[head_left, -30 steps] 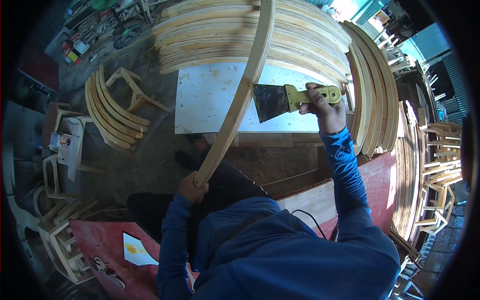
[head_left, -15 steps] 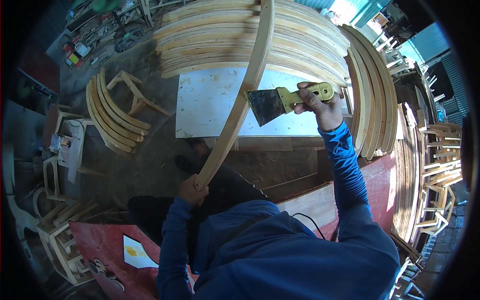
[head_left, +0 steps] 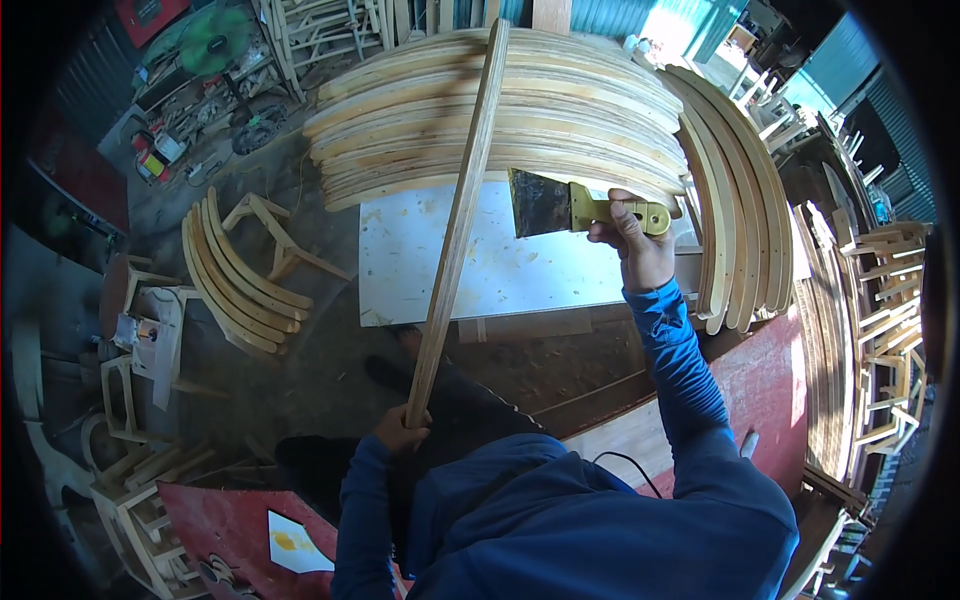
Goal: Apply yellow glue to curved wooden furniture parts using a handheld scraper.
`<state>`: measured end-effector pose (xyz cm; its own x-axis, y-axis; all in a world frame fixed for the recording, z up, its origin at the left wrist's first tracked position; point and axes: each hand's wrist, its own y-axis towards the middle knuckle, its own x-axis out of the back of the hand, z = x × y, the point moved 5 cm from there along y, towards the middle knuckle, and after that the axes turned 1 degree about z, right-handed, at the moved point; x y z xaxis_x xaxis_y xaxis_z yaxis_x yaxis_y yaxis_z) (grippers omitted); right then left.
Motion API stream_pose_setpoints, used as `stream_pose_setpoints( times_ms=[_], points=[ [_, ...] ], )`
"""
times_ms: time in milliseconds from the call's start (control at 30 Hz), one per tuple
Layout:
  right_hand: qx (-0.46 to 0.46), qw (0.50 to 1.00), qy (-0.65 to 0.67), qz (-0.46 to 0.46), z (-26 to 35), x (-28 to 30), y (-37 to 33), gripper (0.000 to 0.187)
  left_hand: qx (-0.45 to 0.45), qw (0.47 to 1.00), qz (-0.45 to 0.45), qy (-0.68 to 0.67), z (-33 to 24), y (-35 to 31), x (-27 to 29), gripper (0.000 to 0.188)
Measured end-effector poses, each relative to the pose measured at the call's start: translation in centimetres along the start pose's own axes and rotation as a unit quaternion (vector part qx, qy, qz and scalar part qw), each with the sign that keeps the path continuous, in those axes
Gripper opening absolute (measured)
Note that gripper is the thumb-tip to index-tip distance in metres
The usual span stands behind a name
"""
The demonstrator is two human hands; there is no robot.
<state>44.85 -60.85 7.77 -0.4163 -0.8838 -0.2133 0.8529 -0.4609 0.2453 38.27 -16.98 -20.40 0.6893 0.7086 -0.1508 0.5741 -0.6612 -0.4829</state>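
My left hand [head_left: 402, 430] grips the near end of a long curved wooden slat [head_left: 457, 230], which slants up and away with its narrow layered edge showing. My right hand [head_left: 640, 240] is closed round the yellow handle of a putty knife [head_left: 541, 203]. Its wide, dark-stained blade points left, a short way right of the slat and apart from it. Beneath both lies a white board [head_left: 400, 285] with yellowish smears. A large stack of curved wooden slats [head_left: 400, 140] covers the far side of the board.
More curved slats [head_left: 745, 200] stand at the right, and a smaller group [head_left: 240, 285] lies at the left by a wooden frame [head_left: 268, 232]. A green fan [head_left: 215, 45] stands far left. Red panels [head_left: 745, 400] flank me, one carrying a white sheet [head_left: 297, 543] with a yellow blot.
The slat has turned from its broad face to its narrow edge and stands steeper. The putty knife has come off the slat and its blade has levelled out. The view has tilted upward.
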Motion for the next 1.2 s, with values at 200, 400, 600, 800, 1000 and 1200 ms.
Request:
stream_pose_setpoints(
  times_ms=[200,400,600,800,1000,1200],
  points=[
    [-0.018,0.999,0.025,-0.027,-1.7,0.6,0.6,0.029,0.027,1.000,-0.001,0.004,-0.3,-0.1,-0.3,0.029],
    [-0.012,0.999,-0.022,-0.023,-1.4,0.8,0.8,0.027,0.010,1.000,0.002,0.003,-0.4,-0.2,-0.1,0.029],
    [-0.018,0.979,-0.166,0.120,-3.3,-1.7,1.6,0.023,0.045,0.999,-0.001,0.022,0.7,0.1,0.2,0.028],
    [-0.058,0.950,-0.255,0.168,-7.7,-5.7,6.0,0.024,0.002,0.998,-0.013,0.055,1.0,0.1,0.4,0.027],
    [-0.147,0.924,-0.311,0.168,-9.2,-10.1,10.8,0.062,-0.022,0.996,-0.051,0.069,2.9,-0.2,1.5,0.033],
    [-0.083,0.907,-0.386,0.146,-11.5,-10.4,11.5,0.038,-0.082,0.977,-0.103,0.168,2.0,-1.1,1.8,0.041]
  ],
)
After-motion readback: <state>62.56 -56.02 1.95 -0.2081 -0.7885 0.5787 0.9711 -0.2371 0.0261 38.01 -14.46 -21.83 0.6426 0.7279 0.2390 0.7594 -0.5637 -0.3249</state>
